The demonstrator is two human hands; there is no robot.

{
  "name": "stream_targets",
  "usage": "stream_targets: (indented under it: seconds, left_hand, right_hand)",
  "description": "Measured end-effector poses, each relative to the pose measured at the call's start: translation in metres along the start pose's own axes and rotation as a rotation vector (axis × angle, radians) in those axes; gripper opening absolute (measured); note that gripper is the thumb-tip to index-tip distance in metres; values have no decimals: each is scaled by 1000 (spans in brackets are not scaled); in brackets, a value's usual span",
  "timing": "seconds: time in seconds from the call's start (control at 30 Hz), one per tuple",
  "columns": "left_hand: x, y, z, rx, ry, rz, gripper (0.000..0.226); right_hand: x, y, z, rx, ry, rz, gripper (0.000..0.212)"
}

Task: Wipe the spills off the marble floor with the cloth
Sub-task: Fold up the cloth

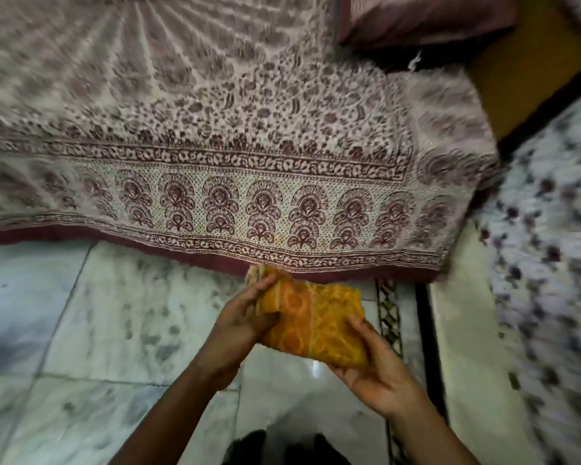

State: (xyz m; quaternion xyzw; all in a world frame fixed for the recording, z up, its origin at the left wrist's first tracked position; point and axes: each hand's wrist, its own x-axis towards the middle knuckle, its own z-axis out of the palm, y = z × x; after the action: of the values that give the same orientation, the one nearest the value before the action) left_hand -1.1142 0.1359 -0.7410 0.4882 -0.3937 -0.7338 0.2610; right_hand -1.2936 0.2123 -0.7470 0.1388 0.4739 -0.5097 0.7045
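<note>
The left hand [245, 317] and the right hand [376, 367] both hold the cloth [316, 320], an orange and yellow patterned piece gathered into a thick folded bundle. The left hand grips the bundle's far left end, with its fingers curled over the top and its thumb underneath. The right hand cradles the near right corner, palm up, with its thumb lying along the fabric's edge. The cloth is lifted in the air, clear of the marble floor [114, 313] below it.

Left of the cloth and beneath it, the pale floor tiles carry grey blotches [155, 307]. Whether these are spills or veining in the stone cannot be told. Just right of the cloth a patterned inlay strip [388, 317] runs along the floor, with a black line [423, 313] beside it.

Directly beyond the cloth hangs the border of a maroon-and-cream block-printed bedspread [215, 146], its hem reaching down close to the floor. The cloth's far left tip overlaps that hem in the head view. Further beyond and to the right, a maroon pillow [416, 18] lies on the bed next to a yellow-brown surface [517, 68]. Well to the right of the cloth lies a white fabric with dark red flowers [550, 246], blurred. Nearer than the cloth, at the bottom edge between the forearms, there are dark shapes [249, 444] too dim to identify.
</note>
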Motion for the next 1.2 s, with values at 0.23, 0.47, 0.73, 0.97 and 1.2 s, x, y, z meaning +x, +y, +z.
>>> stream_targets:
  seconds: [0.23, 0.47, 0.73, 0.97, 1.2]
  left_hand:
    - [-140, 147, 80, 48, -73, 57, 52]
    - [-215, 225, 108, 61, -193, 124, 54]
    - [-270, 250, 78, 138, -444, 151, 54]
    - [-326, 255, -2, 270, -704, 119, 54]
    - [-388, 269, -51, 348, -935, 77, 52]
  right_hand:
    - [-190, -44, 60, -99, 76, -297, 42]
    - [-315, -50, 103, -158, 50, -547, 57]
    - [-382, 30, 131, 22, 224, -794, 19]
    - [-414, 166, 178, 230, 384, -975, 20]
    - [-457, 269, 228, 374, 559, -1144, 22]
